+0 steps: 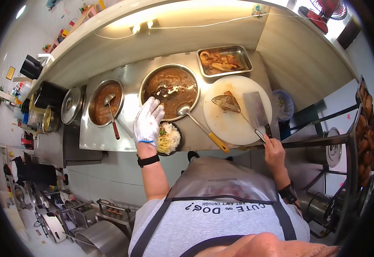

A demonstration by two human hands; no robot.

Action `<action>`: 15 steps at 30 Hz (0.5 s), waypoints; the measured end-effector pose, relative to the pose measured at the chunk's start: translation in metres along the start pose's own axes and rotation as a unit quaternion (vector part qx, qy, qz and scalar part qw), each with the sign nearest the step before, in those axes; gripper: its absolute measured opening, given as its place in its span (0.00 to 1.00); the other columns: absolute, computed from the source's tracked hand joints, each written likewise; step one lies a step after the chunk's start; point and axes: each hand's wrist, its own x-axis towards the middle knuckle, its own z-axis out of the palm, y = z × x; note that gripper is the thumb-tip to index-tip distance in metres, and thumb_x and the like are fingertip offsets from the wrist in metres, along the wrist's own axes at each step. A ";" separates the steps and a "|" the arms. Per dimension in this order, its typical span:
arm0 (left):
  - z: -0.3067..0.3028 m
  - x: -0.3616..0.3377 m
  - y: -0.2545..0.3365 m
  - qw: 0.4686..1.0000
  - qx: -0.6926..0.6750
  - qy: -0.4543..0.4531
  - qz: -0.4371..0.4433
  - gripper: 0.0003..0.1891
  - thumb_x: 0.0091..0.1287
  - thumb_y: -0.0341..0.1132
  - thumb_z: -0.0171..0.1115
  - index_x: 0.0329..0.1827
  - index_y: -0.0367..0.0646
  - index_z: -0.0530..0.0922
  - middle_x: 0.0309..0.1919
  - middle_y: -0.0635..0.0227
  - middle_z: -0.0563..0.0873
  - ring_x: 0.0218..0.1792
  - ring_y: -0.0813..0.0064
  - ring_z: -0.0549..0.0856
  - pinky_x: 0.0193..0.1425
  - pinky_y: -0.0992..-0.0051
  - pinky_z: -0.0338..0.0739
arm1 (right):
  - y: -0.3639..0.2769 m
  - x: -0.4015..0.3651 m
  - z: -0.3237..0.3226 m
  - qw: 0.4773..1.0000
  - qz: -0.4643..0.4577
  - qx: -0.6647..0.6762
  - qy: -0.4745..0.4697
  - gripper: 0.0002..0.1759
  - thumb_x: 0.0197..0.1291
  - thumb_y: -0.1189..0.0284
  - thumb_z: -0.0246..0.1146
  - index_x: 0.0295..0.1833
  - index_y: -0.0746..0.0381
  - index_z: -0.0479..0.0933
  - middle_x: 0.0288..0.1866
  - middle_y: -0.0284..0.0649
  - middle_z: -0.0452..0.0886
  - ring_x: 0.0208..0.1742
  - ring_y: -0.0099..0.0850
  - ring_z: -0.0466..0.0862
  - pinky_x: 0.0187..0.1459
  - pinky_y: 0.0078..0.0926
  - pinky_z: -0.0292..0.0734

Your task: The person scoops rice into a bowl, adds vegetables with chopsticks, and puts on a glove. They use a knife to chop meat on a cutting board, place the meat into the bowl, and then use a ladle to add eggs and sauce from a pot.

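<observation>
My left hand [147, 122], in a white glove with a blue cuff, is open with its fingers stretched out. It hovers beside a bowl of white rice and noodles [169, 138], partly covering it, near the rim of a large pot of brown stew [172, 85]. My right hand [274, 153] is closed around the handle of a wire skimmer [226, 103]. The skimmer's basket rests over a brown piece of food on a round white cutting board [225, 128]. A cleaver [255, 109] lies on the board, its black handle close to my right fingers.
A yellow-handled ladle [206, 133] leans from the stew pot. Further left stands a smaller pot [93, 98] with a red-handled ladle, beside a lid [72, 105]. A metal tray of brown food [241, 73] sits behind the board. A rack with trays [315, 140] stands at right.
</observation>
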 end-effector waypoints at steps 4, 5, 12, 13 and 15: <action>0.012 -0.005 -0.002 1.000 0.001 -0.005 0.005 0.24 0.75 0.39 0.51 0.69 0.33 0.69 0.61 0.51 0.77 0.54 0.62 0.82 0.60 0.68 0.77 | -0.003 -0.005 -0.006 0.999 0.028 -0.004 0.018 0.21 0.59 0.80 0.61 0.59 0.66 0.77 0.38 0.45 0.77 0.39 0.45 0.79 0.41 0.39 0.75; 0.012 -0.004 -0.002 1.000 0.021 -0.017 0.003 0.24 0.76 0.36 0.44 0.71 0.30 0.63 0.66 0.47 0.73 0.61 0.57 0.77 0.67 0.65 0.73 | -0.005 -0.005 -0.009 0.999 0.031 -0.005 0.019 0.21 0.59 0.80 0.61 0.59 0.66 0.77 0.38 0.45 0.77 0.39 0.45 0.79 0.41 0.39 0.75; 0.015 -0.008 -0.003 0.998 0.037 -0.044 -0.001 0.25 0.77 0.33 0.37 0.74 0.28 0.56 0.71 0.43 0.66 0.68 0.51 0.71 0.75 0.62 0.66 | 0.011 -0.016 0.004 0.995 0.101 0.003 -0.017 0.22 0.59 0.80 0.62 0.60 0.65 0.76 0.38 0.47 0.78 0.39 0.46 0.80 0.41 0.39 0.76; 0.016 -0.008 -0.004 0.998 0.035 -0.044 -0.001 0.25 0.77 0.33 0.37 0.74 0.28 0.56 0.71 0.43 0.66 0.68 0.51 0.71 0.75 0.62 0.66 | 0.014 -0.018 0.008 0.995 0.099 0.003 -0.018 0.21 0.59 0.79 0.62 0.60 0.65 0.76 0.38 0.47 0.77 0.39 0.46 0.80 0.41 0.39 0.76; 0.014 -0.010 -0.005 1.000 -0.005 -0.001 -0.006 0.24 0.74 0.38 0.54 0.68 0.33 0.69 0.60 0.52 0.78 0.53 0.64 0.82 0.59 0.69 0.78 | 0.015 -0.016 0.014 0.996 0.089 0.002 -0.016 0.21 0.59 0.79 0.62 0.60 0.65 0.76 0.37 0.46 0.77 0.39 0.46 0.80 0.41 0.39 0.76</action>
